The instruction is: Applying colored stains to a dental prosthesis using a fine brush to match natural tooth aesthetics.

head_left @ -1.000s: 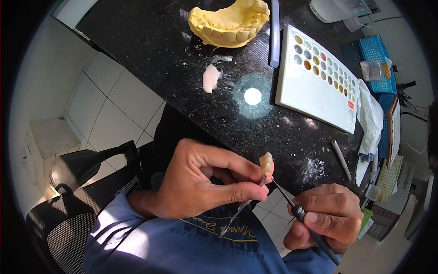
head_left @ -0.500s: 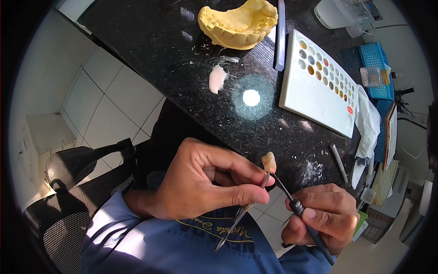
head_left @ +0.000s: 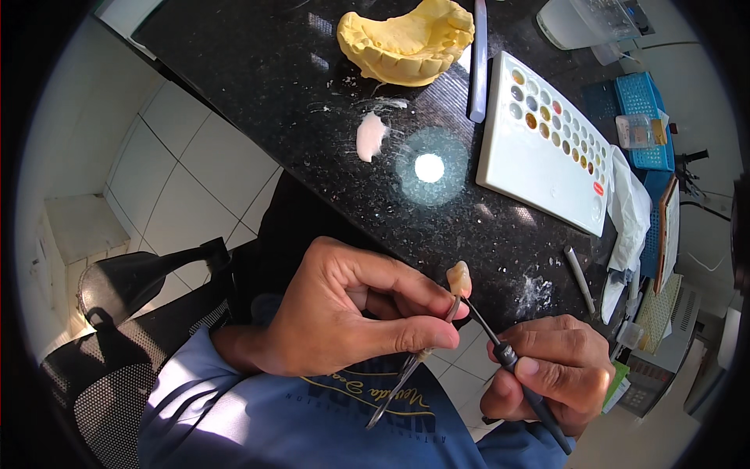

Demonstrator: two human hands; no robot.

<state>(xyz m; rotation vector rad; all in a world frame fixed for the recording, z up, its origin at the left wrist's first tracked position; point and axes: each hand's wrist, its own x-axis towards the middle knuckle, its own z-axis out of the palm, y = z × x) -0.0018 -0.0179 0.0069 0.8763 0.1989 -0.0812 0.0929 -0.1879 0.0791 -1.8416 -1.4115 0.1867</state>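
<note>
While I work above the counter's near edge, biggest to smallest:
Black granite counter (head_left: pixel 258 94): under everything.
Palette tray (head_left: pixel 547 148): right, well apart.
Yellow dental cast (head_left: pixel 406 43): far edge.
Left hand (head_left: pixel 351 313): pinching metal forceps (head_left: pixel 406 375).
Right hand (head_left: pixel 555 375): closed around brush handle (head_left: pixel 508 359).
Tooth crown (head_left: pixel 458 277): on forceps tip, touching brush.

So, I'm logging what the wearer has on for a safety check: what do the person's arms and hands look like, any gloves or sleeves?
Both hands are bare: no gloves, rings or watch show on the left hand or the right hand. A blue long sleeve covers the left forearm to the wrist, and a bit of the same blue cloth shows at the right wrist. The blue top has a dark and yellow print across the chest.
</note>
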